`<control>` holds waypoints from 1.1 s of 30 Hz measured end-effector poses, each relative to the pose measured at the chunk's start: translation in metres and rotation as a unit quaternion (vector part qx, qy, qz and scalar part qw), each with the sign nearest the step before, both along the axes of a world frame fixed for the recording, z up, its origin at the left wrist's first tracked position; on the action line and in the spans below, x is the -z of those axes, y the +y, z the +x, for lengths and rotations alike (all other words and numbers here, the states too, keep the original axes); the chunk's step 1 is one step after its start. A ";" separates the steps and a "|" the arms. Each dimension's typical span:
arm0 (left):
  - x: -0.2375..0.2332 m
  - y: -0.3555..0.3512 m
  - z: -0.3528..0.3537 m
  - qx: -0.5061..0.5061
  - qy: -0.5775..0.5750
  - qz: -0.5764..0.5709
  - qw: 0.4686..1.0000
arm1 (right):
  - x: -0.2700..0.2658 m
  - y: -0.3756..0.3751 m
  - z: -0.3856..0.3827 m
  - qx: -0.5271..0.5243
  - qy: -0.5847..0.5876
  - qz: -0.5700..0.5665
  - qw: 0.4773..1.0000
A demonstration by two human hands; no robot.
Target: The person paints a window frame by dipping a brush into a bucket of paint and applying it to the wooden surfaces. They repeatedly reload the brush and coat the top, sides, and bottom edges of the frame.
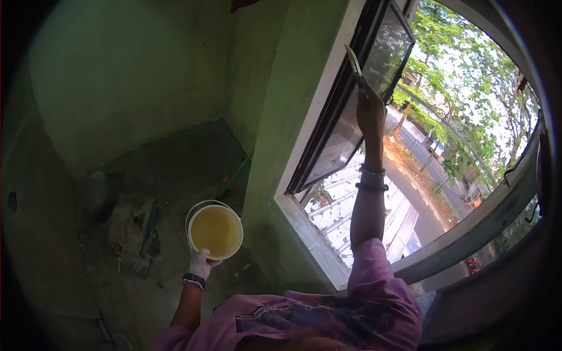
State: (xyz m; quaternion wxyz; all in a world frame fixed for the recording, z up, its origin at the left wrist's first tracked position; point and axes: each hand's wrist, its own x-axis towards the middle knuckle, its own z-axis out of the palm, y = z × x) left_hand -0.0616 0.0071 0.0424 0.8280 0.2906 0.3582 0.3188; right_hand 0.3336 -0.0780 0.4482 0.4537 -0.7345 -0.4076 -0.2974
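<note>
A round white bucket (215, 232) with yellowish contents and a thin handle is held by my left hand (201, 264) at its lower rim. My right hand (370, 111) is raised at the window, fingers wrapped round a brush (353, 61) with a pale, narrow tip. That tip touches or lies very close to the light frame (332, 76) beside the dark window sash (336, 96). The far side of my right hand's fingers is hidden.
Green walls (140, 76) meet at a corner on the left. Boards and debris (132, 225) lie on the dusty floor (181, 158). An opened glass pane (386, 44) tilts outward, with trees and a road outside. A curved sill runs along the lower right.
</note>
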 end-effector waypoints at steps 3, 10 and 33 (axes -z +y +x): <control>-0.021 -0.007 0.000 -0.012 -0.005 0.010 1.000 | 0.010 0.015 0.016 -0.013 0.032 -0.070 0.997; 0.034 0.001 -0.007 -0.020 -0.034 -0.064 0.997 | 0.054 0.024 0.084 -0.076 -0.118 -0.474 0.869; 0.043 0.012 0.000 -0.019 0.010 -0.063 0.998 | -0.147 0.008 0.067 0.023 -0.164 -0.181 0.970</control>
